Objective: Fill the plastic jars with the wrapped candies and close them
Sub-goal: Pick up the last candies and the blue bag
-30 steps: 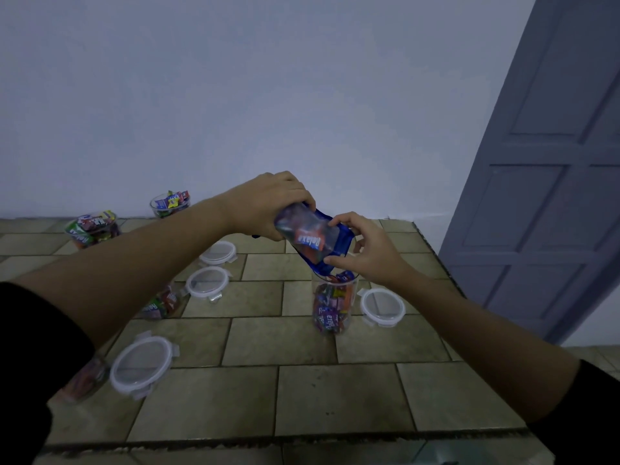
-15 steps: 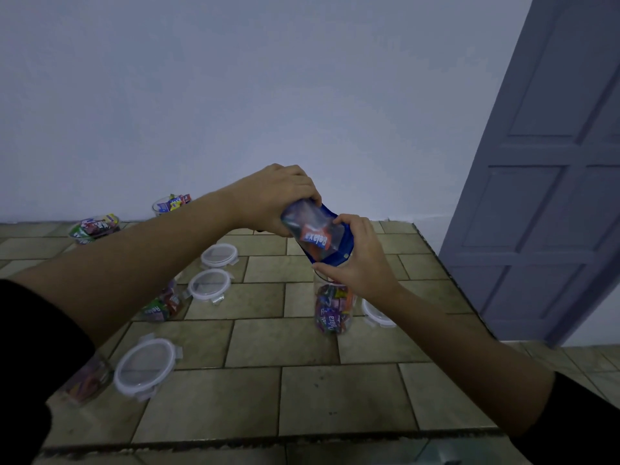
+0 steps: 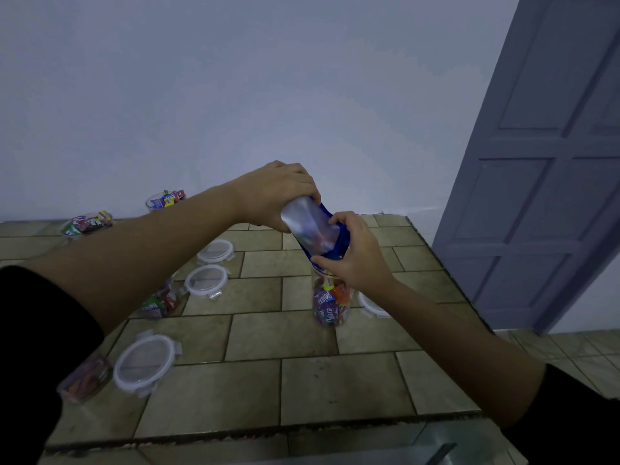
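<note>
Near edge, 7 o'clock: a white-rimmed clear round lid lies loose on the tiled surface. Centre: the clear plastic jar looks roughly two-thirds full. The left hand grips the bottom of the blue-and-clear candy bag, and the right hand pinches its mouth over the jar. The heaped jars at 10 o'clock show no lids, so I'd guess all the closing is left.

The right hand hides the jar's mouth, its forearm covers part of a lid, and the bag's print is blurred.

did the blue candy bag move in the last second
Yes, slightly: the blue candy bag has tipped steeper, its upper end swinging right, closer to above the jar beneath it.
</note>
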